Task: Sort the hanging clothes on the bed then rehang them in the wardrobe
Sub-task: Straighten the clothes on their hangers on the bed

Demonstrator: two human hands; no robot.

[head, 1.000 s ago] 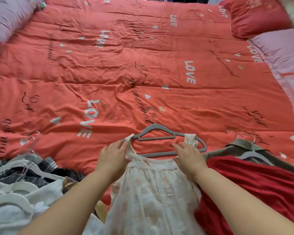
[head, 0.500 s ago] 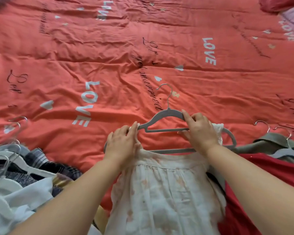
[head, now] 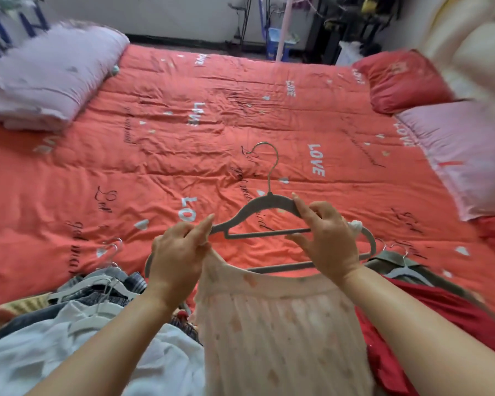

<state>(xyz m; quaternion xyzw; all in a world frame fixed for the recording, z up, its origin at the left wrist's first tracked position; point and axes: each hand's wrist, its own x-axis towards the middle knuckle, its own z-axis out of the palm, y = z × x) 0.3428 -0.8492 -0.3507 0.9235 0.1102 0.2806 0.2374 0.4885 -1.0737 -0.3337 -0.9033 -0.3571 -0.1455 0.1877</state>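
Grey hanger (head: 269,233) in right hand (head: 329,241) grip, left hand (head: 177,252) pinching dress (head: 275,324)

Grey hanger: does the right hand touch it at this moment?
Touching. In the head view the right hand grips the grey hanger, with its fingers curled round the shoulder and the upper bar.

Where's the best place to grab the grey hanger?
Probably the neck of the grey hanger, just below its hook, reached from above. That spot is bare and central, between the two sloping arms, so the pale dress should hang balanced.
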